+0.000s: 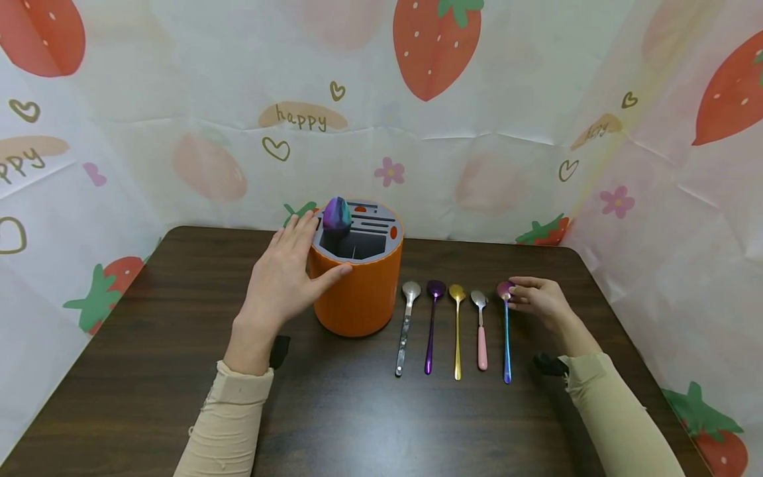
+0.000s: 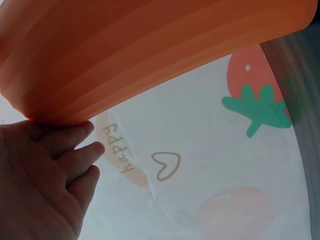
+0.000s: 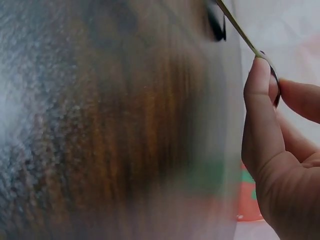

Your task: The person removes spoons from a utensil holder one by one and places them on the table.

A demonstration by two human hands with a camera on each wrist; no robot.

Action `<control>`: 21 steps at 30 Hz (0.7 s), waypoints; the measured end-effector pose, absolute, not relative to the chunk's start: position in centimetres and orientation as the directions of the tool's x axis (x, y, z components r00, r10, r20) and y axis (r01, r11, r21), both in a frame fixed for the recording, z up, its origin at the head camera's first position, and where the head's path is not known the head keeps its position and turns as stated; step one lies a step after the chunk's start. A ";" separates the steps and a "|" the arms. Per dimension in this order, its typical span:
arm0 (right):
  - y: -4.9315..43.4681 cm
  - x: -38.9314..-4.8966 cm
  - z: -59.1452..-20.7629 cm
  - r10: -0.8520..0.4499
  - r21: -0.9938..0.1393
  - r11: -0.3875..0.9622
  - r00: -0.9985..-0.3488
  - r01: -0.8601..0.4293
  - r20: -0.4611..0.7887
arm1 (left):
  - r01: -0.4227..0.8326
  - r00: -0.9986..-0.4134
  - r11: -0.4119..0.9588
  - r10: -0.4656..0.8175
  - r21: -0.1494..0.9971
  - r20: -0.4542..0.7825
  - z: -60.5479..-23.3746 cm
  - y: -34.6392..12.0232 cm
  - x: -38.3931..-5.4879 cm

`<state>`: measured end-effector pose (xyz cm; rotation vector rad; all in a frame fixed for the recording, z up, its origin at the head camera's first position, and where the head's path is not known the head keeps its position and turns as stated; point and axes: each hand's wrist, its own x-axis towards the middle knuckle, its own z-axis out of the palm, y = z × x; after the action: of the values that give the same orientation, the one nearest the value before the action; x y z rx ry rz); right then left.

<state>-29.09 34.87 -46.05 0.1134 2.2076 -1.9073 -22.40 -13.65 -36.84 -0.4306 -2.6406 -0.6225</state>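
Observation:
An orange round utensil holder (image 1: 357, 298) with a grey slotted top stands on the table. My left hand (image 1: 283, 275) rests against its left side and rim, fingers extended and thumb across the front; in the left wrist view the fingertips touch the orange wall (image 2: 150, 50). A shiny purple-blue utensil head (image 1: 337, 215) sticks up from the large opening. To the right, my right hand (image 1: 544, 303) pinches the bowl of a purple-and-blue spoon (image 1: 507, 344), the rightmost in a row. The right wrist view shows thumb and finger on the spoon's bowl (image 3: 275, 82).
Left of that spoon lie a pink-handled spoon (image 1: 481, 344), a gold spoon (image 1: 457, 331), a purple spoon (image 1: 431, 331) and a spoon with a patterned grey handle (image 1: 404, 338). The dark wooden table (image 1: 357, 424) is backed by a strawberry-print cloth (image 1: 507, 79).

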 end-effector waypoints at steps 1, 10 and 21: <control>34.8 -29.2 -46.2 -0.093 -0.968 0.146 -0.971 0.205 -0.220 | 0.376 -0.876 0.854 0.202 0.359 0.438 -36.8 -13.7 -22.4; 34.9 -29.5 -47.0 -0.132 -0.960 0.169 -0.960 0.225 -0.248 | 0.384 -0.869 0.851 0.203 0.358 0.451 -36.9 -13.7 -22.5; 34.9 -29.3 -46.9 -0.079 -0.935 0.284 -0.967 0.211 -0.242 | 0.384 -0.873 0.848 0.205 0.365 0.442 -36.8 -13.7 -22.4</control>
<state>-29.34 34.94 -46.95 0.1217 2.3125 -1.7425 -22.36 -13.73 -36.77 -0.4382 -2.6338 -0.6352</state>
